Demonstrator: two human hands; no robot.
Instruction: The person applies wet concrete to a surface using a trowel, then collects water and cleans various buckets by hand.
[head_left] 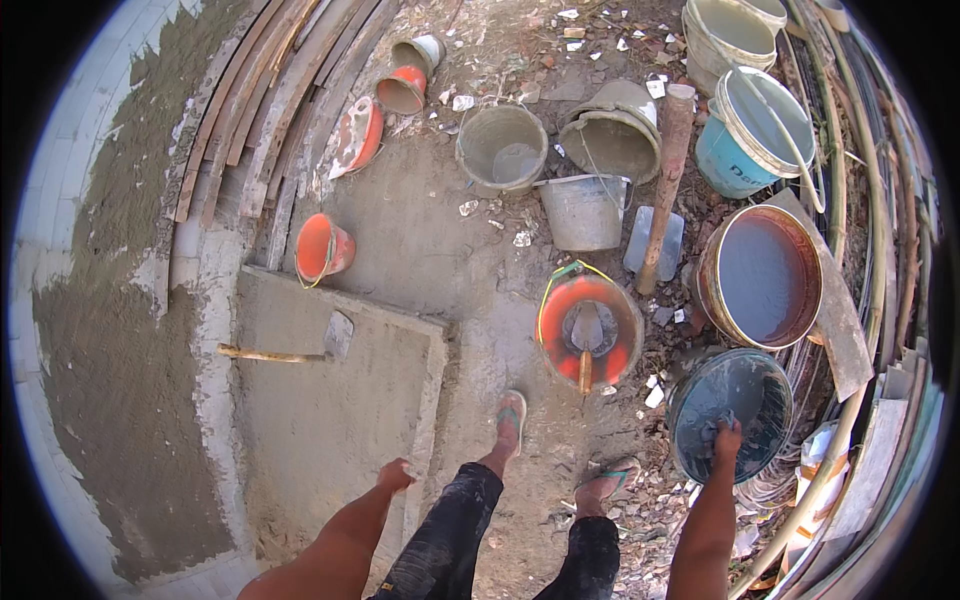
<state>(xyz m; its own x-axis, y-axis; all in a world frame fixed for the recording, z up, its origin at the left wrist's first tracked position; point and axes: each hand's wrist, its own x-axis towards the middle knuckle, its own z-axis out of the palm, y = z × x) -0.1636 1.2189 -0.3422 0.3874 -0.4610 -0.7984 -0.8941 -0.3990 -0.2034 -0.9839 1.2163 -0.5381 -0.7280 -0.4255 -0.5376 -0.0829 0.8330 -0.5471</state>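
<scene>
We saw the right hand (726, 438) dipped in a dark water tub (730, 412), its fingers curled around a dark cloth (712, 432). The left hand (396, 474) hung loosely closed, holding nothing, over a wet mortar slab (330, 410). Beyond the right fingers sat one orange pan (590, 332) holding a trowel (586, 340); farther off, three grey buckets (502, 148).

glossy dark water drum (745, 395), seemingly cloth rag (712, 432)
</scene>
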